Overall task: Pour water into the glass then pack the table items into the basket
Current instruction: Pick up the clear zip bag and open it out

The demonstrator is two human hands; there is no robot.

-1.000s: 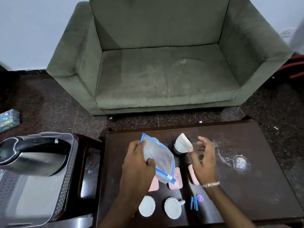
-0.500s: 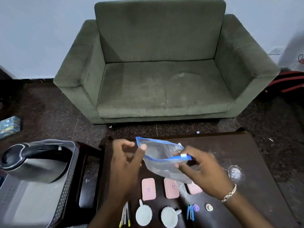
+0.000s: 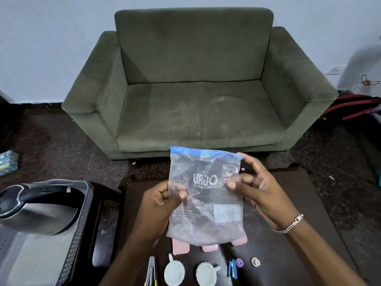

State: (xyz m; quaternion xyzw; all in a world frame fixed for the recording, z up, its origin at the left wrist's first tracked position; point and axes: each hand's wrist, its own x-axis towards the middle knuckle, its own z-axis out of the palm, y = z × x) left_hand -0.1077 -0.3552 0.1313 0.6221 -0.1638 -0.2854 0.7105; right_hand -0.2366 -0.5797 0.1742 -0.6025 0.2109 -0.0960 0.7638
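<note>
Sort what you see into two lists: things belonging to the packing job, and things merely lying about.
Job: zip bag held by left hand and right hand; pink cards; two white cups; blue clip; basket; kettle.

Lying about: green sofa; packet on the floor.

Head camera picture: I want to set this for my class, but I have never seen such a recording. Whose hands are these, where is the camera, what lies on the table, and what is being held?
There is no machine here: a person works with two bare hands, and one wide-angle camera on their head looks forward and down. The left hand and the right hand hold up a clear zip bag with a blue top edge and the printed word URGO. Below it, on the dark table, lie pink cards, two small white cups, a blue clip and a few small bits. At the left a grey basket holds a steel kettle. Behind the table stands a green sofa.
</note>
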